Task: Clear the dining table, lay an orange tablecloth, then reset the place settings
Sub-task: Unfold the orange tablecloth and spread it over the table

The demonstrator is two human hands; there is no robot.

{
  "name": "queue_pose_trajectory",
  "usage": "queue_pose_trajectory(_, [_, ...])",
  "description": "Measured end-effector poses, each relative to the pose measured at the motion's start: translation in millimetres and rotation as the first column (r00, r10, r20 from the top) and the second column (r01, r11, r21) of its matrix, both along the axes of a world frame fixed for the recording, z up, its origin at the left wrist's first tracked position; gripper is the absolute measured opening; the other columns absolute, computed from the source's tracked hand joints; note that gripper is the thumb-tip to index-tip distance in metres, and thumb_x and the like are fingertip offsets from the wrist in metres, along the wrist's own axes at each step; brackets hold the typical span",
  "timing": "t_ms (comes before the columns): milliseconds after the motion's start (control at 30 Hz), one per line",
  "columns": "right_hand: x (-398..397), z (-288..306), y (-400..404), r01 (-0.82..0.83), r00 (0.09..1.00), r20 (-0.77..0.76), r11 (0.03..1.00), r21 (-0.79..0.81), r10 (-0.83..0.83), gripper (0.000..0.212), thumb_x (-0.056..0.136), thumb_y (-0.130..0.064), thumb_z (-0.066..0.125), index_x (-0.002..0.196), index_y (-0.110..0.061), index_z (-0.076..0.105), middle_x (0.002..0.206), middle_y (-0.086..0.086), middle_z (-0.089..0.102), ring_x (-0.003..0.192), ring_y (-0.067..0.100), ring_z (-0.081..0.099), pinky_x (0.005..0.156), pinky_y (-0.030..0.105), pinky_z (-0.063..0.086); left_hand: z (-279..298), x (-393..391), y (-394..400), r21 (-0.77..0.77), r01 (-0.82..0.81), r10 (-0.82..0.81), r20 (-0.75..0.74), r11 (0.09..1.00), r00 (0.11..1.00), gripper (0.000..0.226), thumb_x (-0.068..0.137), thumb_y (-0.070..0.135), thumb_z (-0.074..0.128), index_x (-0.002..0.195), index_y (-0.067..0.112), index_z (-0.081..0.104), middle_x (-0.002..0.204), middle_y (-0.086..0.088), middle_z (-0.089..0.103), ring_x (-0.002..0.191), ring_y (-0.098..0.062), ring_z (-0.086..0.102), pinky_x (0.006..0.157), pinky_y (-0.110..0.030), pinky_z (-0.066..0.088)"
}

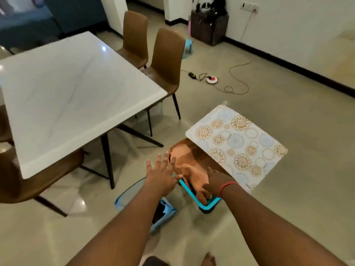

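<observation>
bare foot (208,259) cut off at bottom edge | left hand (160,174) flat, fingers spread, above orange cloth (189,166) | right hand (215,182) fingers buried in cloth, grip unclear | blue-rimmed bin (199,201) beneath, mostly hidden

Orange tablecloth (189,167), white marble table (73,96), floral-circled mat (238,144).

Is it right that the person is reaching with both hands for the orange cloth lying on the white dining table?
Not quite. The head view shows the orange cloth in a blue-rimmed basket on the floor, not on the white dining table. The rest holds: the left hand reaches toward it with fingers spread, and the right hand is already on the cloth.
</observation>
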State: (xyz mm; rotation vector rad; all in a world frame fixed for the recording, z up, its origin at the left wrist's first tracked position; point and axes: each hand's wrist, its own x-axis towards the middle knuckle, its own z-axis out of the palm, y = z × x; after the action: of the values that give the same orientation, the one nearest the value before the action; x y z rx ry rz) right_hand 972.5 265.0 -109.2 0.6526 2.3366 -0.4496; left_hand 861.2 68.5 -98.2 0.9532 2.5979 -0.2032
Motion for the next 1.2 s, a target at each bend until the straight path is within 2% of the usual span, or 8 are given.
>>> queue_pose_trajectory(133, [-17.6, -32.2, -1.3, -0.048, 0.996, 0.067, 0.998, -0.045, 0.051, 0.073, 0.071, -0.032, 0.071, 0.138, -0.015, 0.047, 0.131, 0.012, 0.056, 0.114, 0.028, 0.058, 0.096, 0.038, 0.047, -29.1, 2.4, -11.5, -0.085, -0.070, 0.076, 0.066, 0.994, 0.995, 0.077, 0.097, 0.068, 0.019, 0.157, 0.032, -0.012, 0.167, -0.002, -0.017, 0.154, -0.028, -0.012, 0.118, -0.063, -0.005])
queue_pose_trajectory(233, [-31.1, -58.6, -1.2, -0.077, 0.996, 0.051, 0.997, 0.024, 0.076, 0.072, 0.084, -0.033, 0.066, 0.145, -0.012, 0.034, 0.142, 0.012, 0.048, 0.127, 0.029, 0.050, 0.101, 0.037, 0.039, -50.6, 0.1, -28.5, -0.116, -0.107, 0.115, 0.071, 0.988, 0.991, 0.075, 0.098, 0.066, 0.021, 0.158, 0.031, -0.008, 0.168, -0.002, -0.012, 0.155, -0.028, -0.008, 0.120, -0.062, 0.000])
queue_pose_trajectory(333, [-47.8, -91.9, -2.3, -0.071, 0.996, 0.049, 0.996, 0.050, 0.069, 0.077, 0.079, -0.028, 0.068, 0.143, -0.005, 0.033, 0.139, 0.016, 0.048, 0.125, 0.034, 0.051, 0.104, 0.044, 0.044, -71.4, -6.1, -43.1, -0.150, -0.136, 0.146, 0.056, 0.979, 0.988, 0.075, 0.099, 0.065, 0.024, 0.159, 0.030, -0.005, 0.168, -0.002, -0.009, 0.155, -0.028, -0.004, 0.120, -0.061, 0.004])
queue_pose_trajectory(500, [-70.9, -135.8, -6.3, 0.007, 1.000, 0.022, 0.998, 0.060, -0.008, 0.073, 0.091, -0.034, 0.055, 0.150, -0.005, 0.022, 0.143, 0.016, 0.044, 0.128, 0.035, 0.048, 0.106, 0.046, 0.040, -98.3, -22.5, -47.9, -0.172, -0.135, 0.149, 0.072, 0.976, 0.986, 0.075, 0.100, 0.064, 0.023, 0.159, 0.029, -0.006, 0.168, -0.003, -0.009, 0.155, -0.028, -0.003, 0.121, -0.060, 0.005])
queue_pose_trajectory(633, [-84.6, -155.4, -2.7, -0.050, 0.999, 0.001, 0.993, 0.106, 0.050, 0.044, 0.095, -0.036, 0.044, 0.132, -0.014, 0.048, 0.120, 0.009, 0.059, 0.108, 0.030, 0.059, 0.092, 0.041, 0.049, -115.9, -35.4, -49.5, -0.192, -0.120, 0.142, 0.104, 0.974, 0.984, 0.075, 0.100, 0.064, 0.022, 0.158, 0.029, -0.009, 0.168, -0.003, -0.010, 0.155, -0.028, -0.003, 0.121, -0.060, 0.005])
queue_pose_trajectory(733, [-87.1, -155.0, 5.1, -0.156, 0.987, -0.008, 0.978, 0.140, 0.159, 0.039, 0.088, -0.040, 0.058, 0.121, -0.020, 0.057, 0.105, 0.005, 0.061, 0.097, 0.026, 0.061, 0.084, 0.036, 0.051, -118.4, -49.8, -51.6, -0.196, -0.134, 0.161, 0.125, 0.971, 0.979, 0.074, 0.100, 0.064, 0.023, 0.159, 0.029, -0.008, 0.168, -0.003, -0.010, 0.155, -0.027, -0.003, 0.121, -0.060, 0.006])
queue_pose_trajectory(967, [-82.8, -120.0, -1.7, -0.071, 0.982, -0.167, 0.992, 0.103, 0.088, 0.033, 0.094, -0.039, 0.050, 0.118, -0.018, 0.055, 0.118, 0.005, 0.055, 0.106, 0.026, 0.054, 0.091, 0.038, 0.048, -101.5, -78.2, -36.4, -0.141, -0.151, 0.173, 0.160, 0.978, 0.972, 0.076, 0.099, 0.065, 0.023, 0.158, 0.029, -0.009, 0.168, -0.003, -0.011, 0.155, -0.028, -0.006, 0.121, -0.061, 0.005])
queue_pose_trajectory(1200, [-76.5, -47.8, -8.3, -0.080, 0.973, -0.204, 0.984, 0.158, 0.112, 0.032, 0.092, -0.020, 0.051, 0.124, -0.018, 0.053, 0.134, 0.004, 0.047, 0.120, 0.026, 0.046, 0.095, 0.039, 0.046, -63.0, -97.1, -3.6, -0.009, -0.120, 0.119, 0.164, 0.993, 0.979, 0.078, 0.098, 0.063, 0.029, 0.159, 0.028, -0.007, 0.168, -0.004, -0.005, 0.155, -0.029, -0.001, 0.119, -0.062, 0.004])
